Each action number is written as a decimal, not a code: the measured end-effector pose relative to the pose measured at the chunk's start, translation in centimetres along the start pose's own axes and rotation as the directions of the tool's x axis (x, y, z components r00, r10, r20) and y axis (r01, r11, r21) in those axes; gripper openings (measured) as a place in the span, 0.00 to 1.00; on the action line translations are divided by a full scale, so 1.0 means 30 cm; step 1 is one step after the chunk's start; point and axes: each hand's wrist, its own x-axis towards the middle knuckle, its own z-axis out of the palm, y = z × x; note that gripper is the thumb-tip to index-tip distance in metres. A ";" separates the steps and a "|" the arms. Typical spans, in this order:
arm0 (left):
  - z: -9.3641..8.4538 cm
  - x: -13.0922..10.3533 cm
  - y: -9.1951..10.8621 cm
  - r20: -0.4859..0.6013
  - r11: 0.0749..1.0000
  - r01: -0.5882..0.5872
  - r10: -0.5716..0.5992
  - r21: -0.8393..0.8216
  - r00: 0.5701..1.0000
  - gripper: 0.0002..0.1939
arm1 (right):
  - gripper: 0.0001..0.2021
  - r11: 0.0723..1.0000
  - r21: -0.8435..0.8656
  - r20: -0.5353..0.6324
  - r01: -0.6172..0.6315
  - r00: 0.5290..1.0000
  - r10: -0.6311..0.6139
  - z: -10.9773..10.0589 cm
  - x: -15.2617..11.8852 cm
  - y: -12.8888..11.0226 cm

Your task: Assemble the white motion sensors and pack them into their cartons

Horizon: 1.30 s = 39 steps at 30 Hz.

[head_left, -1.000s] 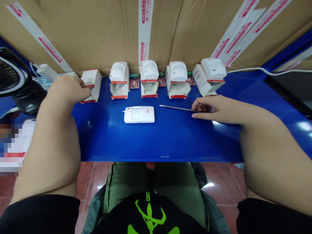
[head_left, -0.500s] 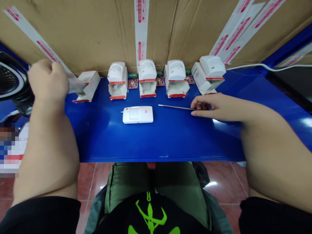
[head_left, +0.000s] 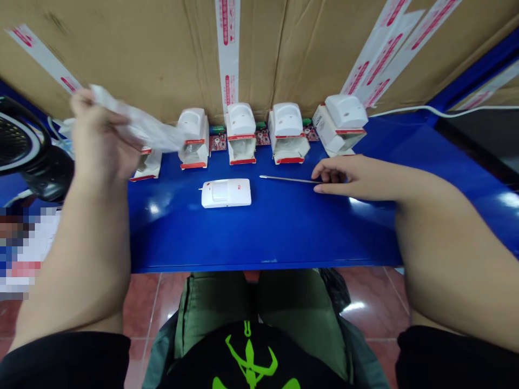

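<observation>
My left hand (head_left: pixel 101 132) is raised at the far left, its fingers closed on a crumpled, translucent plastic bag (head_left: pixel 148 127). The bag stretches to the right, over a small white box (head_left: pixel 150 166), and is blurred. On the blue table my right hand (head_left: pixel 336 177) rests, fingers curled round a thin metal screwdriver (head_left: pixel 284 179); its flat tip points left and its rear end is hidden in the palm. Left of that tip a white motion sensor (head_left: pixel 226 193) with a small antenna lies flat, touched by neither hand.
Several opened white boxes (head_left: pixel 242 148) with red edges stand along the back, white sensors (head_left: pixel 287 119) on top. Red circuit boards (head_left: pixel 218 142) lie between them. Behind rises a cardboard wall (head_left: pixel 162 54). A black fan-like device (head_left: pixel 24 140) is at left, a white cable (head_left: pixel 438 111) at right.
My left hand has swung rightward, turned over and spread the plastic bag above the leftmost box. My right hand keeps its hold on the screwdriver. The view has shifted slightly.
</observation>
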 end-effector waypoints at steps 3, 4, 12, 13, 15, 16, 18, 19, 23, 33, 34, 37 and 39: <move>0.110 -0.116 0.001 0.336 0.981 0.005 0.061 -0.193 0.940 0.40 | 0.28 0.999 -0.008 -0.072 0.042 0.997 -0.043 0.000 -0.004 -0.002; 0.144 -0.157 0.008 0.426 0.977 0.014 0.080 -0.212 0.901 0.38 | 0.27 0.997 -0.003 -0.119 0.071 0.990 -0.071 0.002 -0.006 -0.008; 0.264 -0.329 0.095 0.628 0.966 -0.059 0.210 -0.253 0.749 0.21 | 0.23 0.896 0.032 -0.375 0.444 0.836 -0.401 0.067 -0.001 -0.210; 0.271 -0.338 0.096 0.637 0.965 -0.088 0.231 -0.248 0.735 0.20 | 0.23 0.881 0.018 -0.356 0.473 0.826 -0.436 0.079 0.004 -0.247; 0.288 -0.356 0.089 0.652 0.957 -0.124 0.271 -0.264 0.708 0.20 | 0.23 0.861 0.017 -0.322 0.509 0.818 -0.477 0.099 0.016 -0.311; 0.297 -0.365 0.081 0.660 0.951 -0.125 0.287 -0.283 0.694 0.21 | 0.22 0.857 0.027 -0.298 0.514 0.823 -0.484 0.107 0.024 -0.336; 0.314 -0.379 0.062 0.685 0.943 -0.096 0.300 -0.320 0.664 0.24 | 0.16 0.849 0.046 -0.251 0.527 0.829 -0.501 0.121 0.043 -0.369; 0.320 -0.384 0.053 0.694 0.939 -0.073 0.299 -0.336 0.655 0.25 | 0.13 0.843 0.055 -0.237 0.535 0.827 -0.510 0.127 0.053 -0.375; 0.330 -0.376 0.020 0.642 0.922 0.012 0.260 -0.387 0.722 0.32 | 0.08 0.792 0.160 -0.342 0.590 0.785 -0.516 0.154 0.093 -0.347; 0.368 -0.358 0.034 0.581 0.831 0.123 0.266 -0.543 0.769 0.29 | 0.17 0.596 0.376 -0.736 0.709 0.620 -0.273 0.235 0.173 -0.278; 0.367 -0.360 0.042 0.592 0.843 0.125 0.253 -0.523 0.765 0.25 | 0.19 0.599 0.361 -0.744 0.714 0.608 -0.277 0.238 0.174 -0.281; 0.359 -0.354 0.053 0.535 0.875 0.074 0.224 -0.479 0.815 0.23 | 0.22 0.635 0.269 -0.737 0.724 0.579 -0.348 0.233 0.169 -0.287; 0.354 -0.343 0.050 0.479 0.892 0.006 0.237 -0.452 0.845 0.25 | 0.23 0.661 0.204 -0.719 0.722 0.569 -0.400 0.220 0.165 -0.282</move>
